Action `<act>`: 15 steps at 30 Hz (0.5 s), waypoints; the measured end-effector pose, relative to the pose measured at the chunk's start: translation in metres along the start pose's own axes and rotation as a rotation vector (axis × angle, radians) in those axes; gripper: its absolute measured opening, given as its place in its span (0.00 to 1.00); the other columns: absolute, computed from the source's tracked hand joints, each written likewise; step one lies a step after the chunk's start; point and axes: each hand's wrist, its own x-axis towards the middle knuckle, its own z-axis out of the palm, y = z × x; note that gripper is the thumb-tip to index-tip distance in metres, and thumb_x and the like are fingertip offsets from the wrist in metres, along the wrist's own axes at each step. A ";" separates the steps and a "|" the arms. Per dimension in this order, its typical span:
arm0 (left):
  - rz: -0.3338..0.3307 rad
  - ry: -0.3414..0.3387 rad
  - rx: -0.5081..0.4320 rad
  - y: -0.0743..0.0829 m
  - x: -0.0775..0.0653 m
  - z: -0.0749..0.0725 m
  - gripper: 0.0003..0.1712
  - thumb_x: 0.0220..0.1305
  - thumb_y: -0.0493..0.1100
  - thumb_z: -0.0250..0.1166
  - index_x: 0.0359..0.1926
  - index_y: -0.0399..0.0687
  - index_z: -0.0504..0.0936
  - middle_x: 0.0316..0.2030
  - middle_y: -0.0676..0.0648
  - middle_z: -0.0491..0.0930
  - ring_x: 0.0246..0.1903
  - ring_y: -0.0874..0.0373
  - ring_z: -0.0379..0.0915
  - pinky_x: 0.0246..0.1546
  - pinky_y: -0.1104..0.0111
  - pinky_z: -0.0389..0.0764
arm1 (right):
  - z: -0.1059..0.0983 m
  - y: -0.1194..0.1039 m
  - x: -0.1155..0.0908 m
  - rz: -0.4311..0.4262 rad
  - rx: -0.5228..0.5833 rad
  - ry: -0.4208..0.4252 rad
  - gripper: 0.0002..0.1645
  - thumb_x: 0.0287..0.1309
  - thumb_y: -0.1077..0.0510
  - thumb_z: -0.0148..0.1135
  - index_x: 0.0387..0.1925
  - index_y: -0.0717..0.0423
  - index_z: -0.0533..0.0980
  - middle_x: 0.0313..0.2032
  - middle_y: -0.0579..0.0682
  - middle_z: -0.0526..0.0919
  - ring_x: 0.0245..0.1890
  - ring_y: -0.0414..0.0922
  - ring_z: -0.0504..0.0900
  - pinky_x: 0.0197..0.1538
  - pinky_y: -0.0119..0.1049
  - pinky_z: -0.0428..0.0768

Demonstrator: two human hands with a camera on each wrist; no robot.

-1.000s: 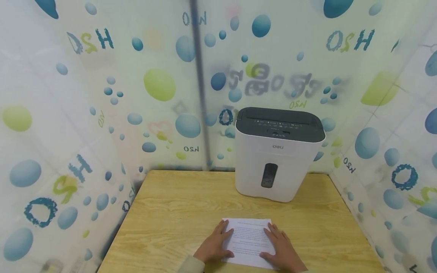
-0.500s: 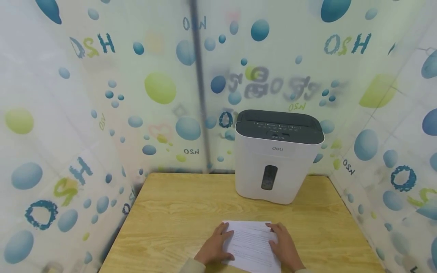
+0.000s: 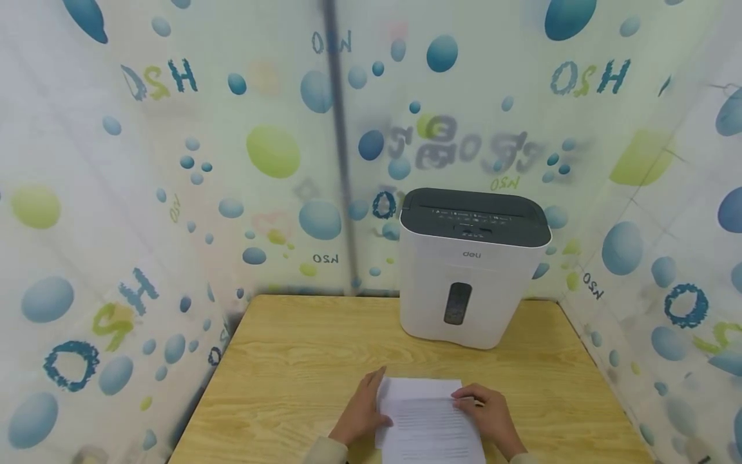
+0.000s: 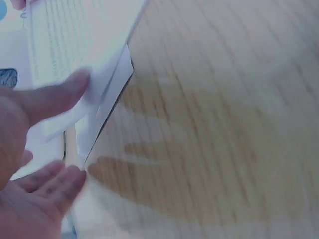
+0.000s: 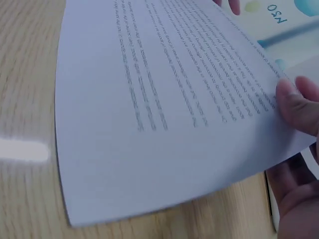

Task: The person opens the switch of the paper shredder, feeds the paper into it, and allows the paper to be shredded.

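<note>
My right hand [image 3: 491,415] pinches the right edge of a printed sheet of paper [image 3: 431,432], its thumb on top and other fingers beneath in the right wrist view. The printed sheet [image 5: 124,159] is lifted and slightly bowed. More white paper [image 3: 420,386] lies under it, showing along the far and left sides; how many sheets is hidden. At the left edge, my left hand [image 3: 361,407] has its fingers extended beside the paper. In the left wrist view the thumb [image 4: 62,97] lies against the upper sheet, with the other fingers near the lower paper's corner.
A white paper shredder [image 3: 431,290] with a dark grey slotted top stands at the table's back right, beyond the paper. The wooden table [image 3: 301,361] meets patterned curtains [image 3: 272,206] at the back and both sides.
My right hand has gone from lying flat on the paper to pinching its right edge. The top sheet has shifted toward me and lifted, uncovering paper beneath. The left hand stays at the left edge.
</note>
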 end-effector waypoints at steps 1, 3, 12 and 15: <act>0.009 0.017 -0.032 -0.001 0.001 -0.001 0.54 0.45 0.38 0.82 0.73 0.38 0.67 0.63 0.35 0.75 0.62 0.38 0.75 0.63 0.47 0.77 | -0.001 0.000 0.000 0.012 0.020 -0.005 0.07 0.52 0.60 0.78 0.30 0.43 0.89 0.35 0.39 0.90 0.42 0.31 0.82 0.46 0.28 0.81; 0.036 0.044 -0.103 -0.002 0.003 -0.002 0.36 0.50 0.34 0.78 0.63 0.37 0.78 0.53 0.39 0.83 0.53 0.45 0.81 0.57 0.53 0.82 | -0.002 -0.001 0.001 0.036 0.038 -0.014 0.05 0.52 0.59 0.78 0.32 0.45 0.89 0.36 0.40 0.90 0.42 0.31 0.82 0.46 0.27 0.81; 0.092 0.104 -0.275 -0.005 0.010 -0.007 0.04 0.62 0.32 0.71 0.33 0.45 0.89 0.30 0.48 0.88 0.30 0.70 0.78 0.31 0.74 0.81 | -0.005 -0.004 0.005 0.102 0.037 -0.010 0.10 0.53 0.58 0.77 0.40 0.50 0.88 0.46 0.51 0.90 0.46 0.40 0.84 0.43 0.25 0.80; 0.058 0.101 -0.272 -0.002 0.012 -0.009 0.04 0.62 0.34 0.71 0.33 0.47 0.89 0.30 0.50 0.88 0.30 0.70 0.78 0.31 0.74 0.81 | -0.007 -0.002 0.007 0.125 -0.007 -0.007 0.13 0.53 0.53 0.78 0.40 0.51 0.88 0.43 0.50 0.90 0.41 0.40 0.81 0.40 0.26 0.78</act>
